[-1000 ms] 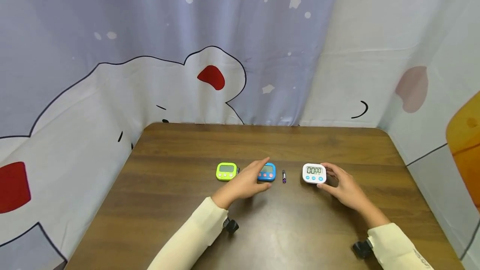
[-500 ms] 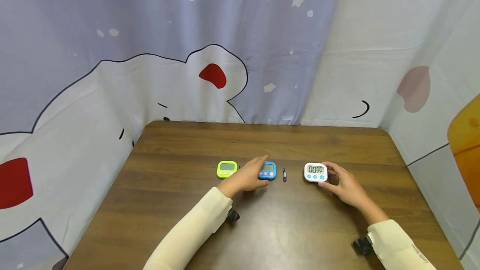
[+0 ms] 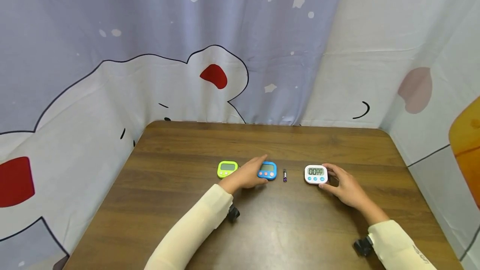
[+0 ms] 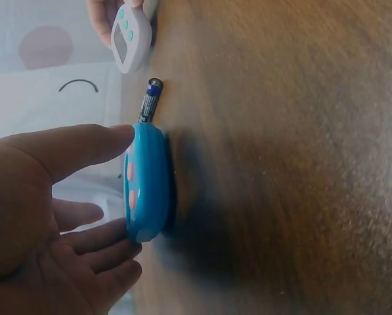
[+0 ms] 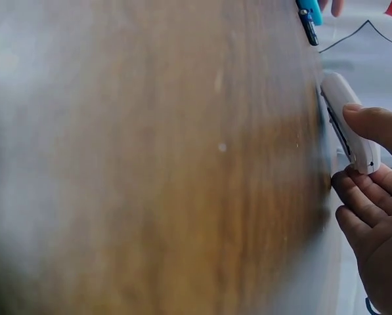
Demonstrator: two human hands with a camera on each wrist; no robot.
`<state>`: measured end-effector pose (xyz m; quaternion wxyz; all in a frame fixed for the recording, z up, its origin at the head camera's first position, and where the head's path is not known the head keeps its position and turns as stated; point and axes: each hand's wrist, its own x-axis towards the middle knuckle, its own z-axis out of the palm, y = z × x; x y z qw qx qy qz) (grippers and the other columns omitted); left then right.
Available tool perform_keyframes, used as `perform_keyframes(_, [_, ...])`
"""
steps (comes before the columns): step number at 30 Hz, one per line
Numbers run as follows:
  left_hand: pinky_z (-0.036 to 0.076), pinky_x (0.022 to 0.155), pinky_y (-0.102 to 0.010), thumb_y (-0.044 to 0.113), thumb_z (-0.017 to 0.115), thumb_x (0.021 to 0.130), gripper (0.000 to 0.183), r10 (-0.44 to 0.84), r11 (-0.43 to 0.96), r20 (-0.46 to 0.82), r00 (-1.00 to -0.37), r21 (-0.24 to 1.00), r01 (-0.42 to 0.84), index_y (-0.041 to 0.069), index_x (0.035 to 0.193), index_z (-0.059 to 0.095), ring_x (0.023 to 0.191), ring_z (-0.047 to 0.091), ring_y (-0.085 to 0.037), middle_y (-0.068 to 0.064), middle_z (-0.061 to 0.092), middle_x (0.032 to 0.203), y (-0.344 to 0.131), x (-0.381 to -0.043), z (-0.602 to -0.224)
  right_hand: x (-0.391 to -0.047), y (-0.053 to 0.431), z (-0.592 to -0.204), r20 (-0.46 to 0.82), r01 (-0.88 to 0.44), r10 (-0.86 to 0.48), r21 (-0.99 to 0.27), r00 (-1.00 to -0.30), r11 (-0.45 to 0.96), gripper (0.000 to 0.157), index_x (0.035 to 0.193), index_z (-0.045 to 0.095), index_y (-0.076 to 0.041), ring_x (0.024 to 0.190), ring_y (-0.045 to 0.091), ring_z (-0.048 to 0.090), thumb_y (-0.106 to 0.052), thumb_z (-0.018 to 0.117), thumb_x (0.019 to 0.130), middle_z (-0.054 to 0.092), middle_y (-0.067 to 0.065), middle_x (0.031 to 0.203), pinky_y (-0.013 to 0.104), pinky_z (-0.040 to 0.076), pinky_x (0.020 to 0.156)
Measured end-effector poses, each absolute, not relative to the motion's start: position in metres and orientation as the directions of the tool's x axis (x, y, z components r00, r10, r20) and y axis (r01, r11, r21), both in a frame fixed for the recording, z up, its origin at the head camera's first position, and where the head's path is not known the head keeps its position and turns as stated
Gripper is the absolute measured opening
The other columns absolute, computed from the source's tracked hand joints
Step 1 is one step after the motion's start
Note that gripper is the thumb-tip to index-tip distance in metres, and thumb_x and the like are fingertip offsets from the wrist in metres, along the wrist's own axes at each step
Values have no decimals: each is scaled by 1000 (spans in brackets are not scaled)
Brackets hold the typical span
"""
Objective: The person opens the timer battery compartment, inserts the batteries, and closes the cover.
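A blue digital timer with pinkish buttons lies within the grasp of my left hand, thumb at its near edge and fingers at the left end and far side. The left wrist view shows the thumb on the blue timer's edge, close over the wood. My right hand holds a white digital timer by its right end, thumb on the near edge. It reads 00:00 and has blue buttons. In the right wrist view, the white timer stands tilted, with fingertips at its end.
A lime-green timer lies left of the left hand, partly covered by it. Between the blue and white timers lies a small battery. A printed curtain hangs behind the brown wooden table.
My left hand has come down and closed its thumb in against the blue timer. The right hand keeps its hold on the white timer, almost in the same place.
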<state>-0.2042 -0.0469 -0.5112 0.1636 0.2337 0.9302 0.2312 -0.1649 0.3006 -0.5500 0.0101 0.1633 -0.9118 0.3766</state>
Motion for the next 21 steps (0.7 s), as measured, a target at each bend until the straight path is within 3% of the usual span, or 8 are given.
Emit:
perform_keyframes(10, [34,111,-39,25,73,89,84,518,757,-155,-841,540,367,6,154,24,137,38,-28,-16,35,152,-46,-205,-519,-165,302,-548,123,-308,-313,-690,-942,655,64,134,48,1,117,40,56,-21,80,83,55,22,130,53,45,95])
perform_keyframes(21, [34,111,-38,22,71,90,77,515,766,-135,-846,516,384,4,152,29,137,38,-27,-16,36,150,-47,-206,-525,-164,299,-539,133,-373,-359,-519,-924,769,62,130,51,3,117,39,51,-19,81,80,56,21,123,57,40,97])
